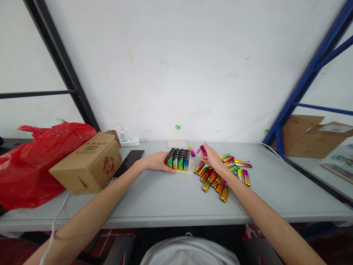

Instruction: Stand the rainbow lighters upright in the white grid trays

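Upright lighters (180,162) with black tops stand in rows in a white tray (191,166), whose right end shows unfilled slots. My left hand (160,162) is wrapped round the left side of this block, thumb at the front. Just right of the tray, my right hand (211,155) grips a purple lighter (203,149) raised above the table. Below that hand lies a loose pile of shiny gold, red and green lighters (213,176). One pink-and-yellow lighter (192,151) lies alone behind the tray.
A second white tray (176,143) lies by the wall. To the left are a phone (129,162), a cardboard box (88,162), a red plastic bag (41,162) and a power strip (129,141). A blue metal frame (303,77) rises on the right, with cardboard boxes (311,136) beyond.
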A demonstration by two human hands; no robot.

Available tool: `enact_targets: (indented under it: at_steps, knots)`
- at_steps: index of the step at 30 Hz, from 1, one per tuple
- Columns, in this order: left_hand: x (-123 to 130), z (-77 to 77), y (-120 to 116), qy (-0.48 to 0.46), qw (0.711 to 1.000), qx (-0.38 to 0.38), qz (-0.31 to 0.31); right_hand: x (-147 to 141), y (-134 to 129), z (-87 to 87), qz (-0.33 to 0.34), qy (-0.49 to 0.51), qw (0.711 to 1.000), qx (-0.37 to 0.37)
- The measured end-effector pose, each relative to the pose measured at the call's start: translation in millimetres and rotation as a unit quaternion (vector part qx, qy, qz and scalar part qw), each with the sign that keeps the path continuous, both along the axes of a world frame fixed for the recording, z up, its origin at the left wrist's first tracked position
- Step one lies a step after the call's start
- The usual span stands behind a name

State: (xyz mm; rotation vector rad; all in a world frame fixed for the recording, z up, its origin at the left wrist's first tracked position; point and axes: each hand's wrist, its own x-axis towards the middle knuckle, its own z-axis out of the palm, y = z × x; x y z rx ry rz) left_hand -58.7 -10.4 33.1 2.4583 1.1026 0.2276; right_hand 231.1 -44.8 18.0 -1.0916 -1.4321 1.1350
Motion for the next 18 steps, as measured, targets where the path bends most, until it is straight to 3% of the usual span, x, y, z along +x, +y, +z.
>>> enact_targets:
  at_steps: [10,14,18]
  knots:
    - [0.4,0.0,-1.0,-0.015,1.000,-0.015,-0.006,1.4,8.7,-14.9,-0.003,-0.172,0.975,0.142]
    - [0.7,-0.5,-0.6,-0.016,1.000,-0.013,-0.007,3.7,6.1,-11.9,0.018,-0.156,0.974,0.163]
    - [1.4,-0.2,-0.4,-0.019,1.000,-0.011,-0.005,4.0,0.8,-9.9,-0.039,-0.152,0.973,0.171]
